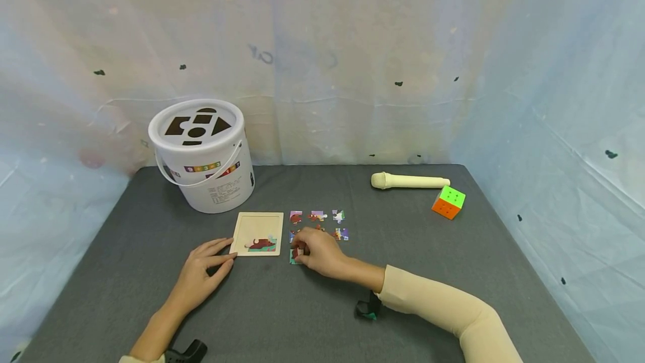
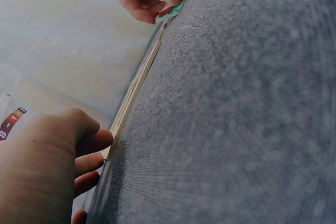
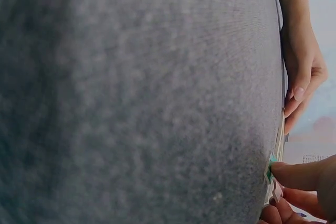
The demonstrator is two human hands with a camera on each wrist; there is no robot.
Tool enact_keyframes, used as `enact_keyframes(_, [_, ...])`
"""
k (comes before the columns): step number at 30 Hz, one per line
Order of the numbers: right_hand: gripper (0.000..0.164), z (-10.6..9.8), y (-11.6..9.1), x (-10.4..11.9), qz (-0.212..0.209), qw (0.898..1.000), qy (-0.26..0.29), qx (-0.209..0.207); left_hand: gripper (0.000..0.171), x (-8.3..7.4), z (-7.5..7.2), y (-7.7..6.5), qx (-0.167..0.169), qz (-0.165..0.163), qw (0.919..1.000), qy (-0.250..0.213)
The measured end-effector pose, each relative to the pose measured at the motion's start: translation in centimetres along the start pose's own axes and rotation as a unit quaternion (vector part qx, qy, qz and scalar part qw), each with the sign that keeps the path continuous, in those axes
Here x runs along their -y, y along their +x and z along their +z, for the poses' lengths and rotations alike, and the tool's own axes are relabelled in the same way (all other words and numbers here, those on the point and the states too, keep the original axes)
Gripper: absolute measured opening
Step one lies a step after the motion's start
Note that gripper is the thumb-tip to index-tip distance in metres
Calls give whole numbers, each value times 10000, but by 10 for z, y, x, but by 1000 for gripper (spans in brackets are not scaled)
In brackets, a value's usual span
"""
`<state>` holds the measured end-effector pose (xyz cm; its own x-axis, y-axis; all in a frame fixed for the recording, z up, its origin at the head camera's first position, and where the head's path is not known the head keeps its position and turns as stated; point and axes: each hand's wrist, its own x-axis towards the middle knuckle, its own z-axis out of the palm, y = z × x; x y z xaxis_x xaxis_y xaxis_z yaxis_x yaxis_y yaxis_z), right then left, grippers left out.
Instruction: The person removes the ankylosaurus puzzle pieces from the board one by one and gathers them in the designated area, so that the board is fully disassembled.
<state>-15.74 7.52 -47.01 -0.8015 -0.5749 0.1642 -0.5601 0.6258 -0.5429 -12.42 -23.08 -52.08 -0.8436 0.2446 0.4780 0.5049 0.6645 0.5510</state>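
Note:
On the grey cloth lies a square wooden puzzle board (image 1: 249, 224), with a brown and teal picture section (image 1: 263, 244) fitted in its lower right part. My left hand (image 1: 204, 270) rests at the board's left edge, fingers extended and fingertips touching the frame. Just right of the board, my right hand (image 1: 325, 254) pinches a teal and dark red puzzle piece (image 1: 294, 257) between thumb and fingers. The left wrist view shows that piece (image 2: 169, 12) tilted in the fingertips. Several loose puzzle pieces (image 1: 317, 216) lie in rows beyond the right hand, which partly covers some.
A white bucket (image 1: 216, 178) with a shape-sorter lid stands behind the board to the left. Toward the back right are a cream microphone-shaped object (image 1: 413, 181) and a green and orange puzzle cube (image 1: 448, 203). Pale sheeting (image 1: 327, 71) hangs behind the table.

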Motion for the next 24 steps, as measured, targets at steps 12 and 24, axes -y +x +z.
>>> enact_keyframes(12, [22,1,-1,-1,-330,9965,-762,123,21,1,0,1,-48,57,10000,-23])
enact_keyframes(24, [14,0,-1,2,-312,9964,-749,250,20,0,0,0,-22,49,10000,-34])
